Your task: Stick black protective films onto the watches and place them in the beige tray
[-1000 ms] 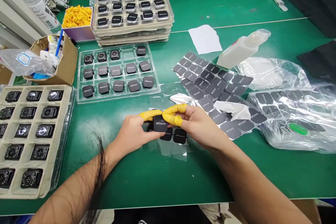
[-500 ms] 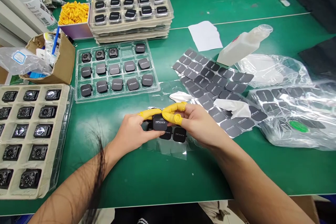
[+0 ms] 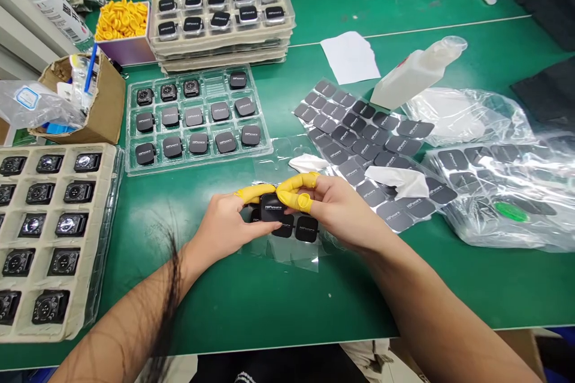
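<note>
My left hand (image 3: 229,215), with a yellow finger cot on the index finger, grips a black square smartwatch body (image 3: 272,208) by its left side and lower edge. The watch face is up and bears a "HiFuture" protective film. At its upper right edge, the yellow-cotted thumb and finger of my right hand (image 3: 321,197) are pinched together; whether they hold the film's edge or the case is hidden. Just below, more black watch bodies (image 3: 306,229) lie on a clear plastic sheet (image 3: 294,257), partly covered by my hands.
A clear tray (image 3: 200,158) of watches lies ahead, with stacked trays (image 3: 224,51) behind. A beige tray (image 3: 96,239) stands left. Sticker sheets (image 3: 345,143), white cloths (image 3: 398,182), a white bottle (image 3: 411,75) and plastic bags (image 3: 507,191) lie right. Yellow finger cots (image 3: 121,19) fill a box.
Both hands keep the same grip on the watch, and it seems tilted slightly differently. The whole view has shifted a little.
</note>
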`<state>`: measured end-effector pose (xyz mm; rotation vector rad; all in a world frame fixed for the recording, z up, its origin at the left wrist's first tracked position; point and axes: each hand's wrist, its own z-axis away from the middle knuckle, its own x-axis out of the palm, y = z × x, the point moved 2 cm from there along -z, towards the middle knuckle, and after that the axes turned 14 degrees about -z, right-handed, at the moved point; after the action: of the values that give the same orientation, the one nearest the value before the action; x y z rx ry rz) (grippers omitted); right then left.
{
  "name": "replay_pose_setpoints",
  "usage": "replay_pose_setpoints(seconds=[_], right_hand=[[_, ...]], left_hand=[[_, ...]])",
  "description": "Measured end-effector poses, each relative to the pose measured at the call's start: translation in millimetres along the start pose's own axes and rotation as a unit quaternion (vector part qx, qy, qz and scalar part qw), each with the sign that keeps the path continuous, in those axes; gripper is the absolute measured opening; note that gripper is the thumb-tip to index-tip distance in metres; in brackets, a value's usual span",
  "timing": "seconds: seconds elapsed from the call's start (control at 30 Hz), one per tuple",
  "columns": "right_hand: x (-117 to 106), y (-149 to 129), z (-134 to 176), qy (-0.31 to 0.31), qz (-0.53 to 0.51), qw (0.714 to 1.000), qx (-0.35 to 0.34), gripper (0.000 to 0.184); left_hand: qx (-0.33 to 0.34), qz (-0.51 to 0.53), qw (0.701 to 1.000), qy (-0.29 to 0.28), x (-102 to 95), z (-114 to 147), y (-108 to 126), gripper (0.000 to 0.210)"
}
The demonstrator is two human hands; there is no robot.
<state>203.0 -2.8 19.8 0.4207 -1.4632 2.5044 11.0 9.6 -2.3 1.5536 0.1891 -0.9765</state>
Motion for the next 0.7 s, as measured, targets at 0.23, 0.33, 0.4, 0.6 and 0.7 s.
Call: replay_pose_setpoints(seconds=[0.23,0.33,0.4,0.6,0.7], right_hand=[[-1.5,1.1,-0.5,-0.007,-0.008,1.000,0.001,0.041],[-2.3,2.8,-0.6,-0.005,-0.020,1.000,0.002,0.040],[-2.2,3.4,-0.4,-0.005,-0.025,1.000,0.006,0.040],[-0.6,3.5,0.0,-0.008,-0.013,1.000,0.003,0.040],[-0.7,4.0,-0.3,-0.009,-0.008,1.000,0.000,0.039]], left_hand=[[0.012,0.008,1.000,0.009,0.6,-0.3,1.0,0.051],[0.012,0.002,1.000,0.007,-0.1,-0.8,1.3,0.051],[0.010,-0.003,1.000,0.004,-0.8,-0.6,1.7,0.051],[0.013,-0.016,1.000,0.008,-0.8,0.6,1.5,0.050],[0.014,-0.012,1.000,0.006,0.0,0.5,0.1,0.050]])
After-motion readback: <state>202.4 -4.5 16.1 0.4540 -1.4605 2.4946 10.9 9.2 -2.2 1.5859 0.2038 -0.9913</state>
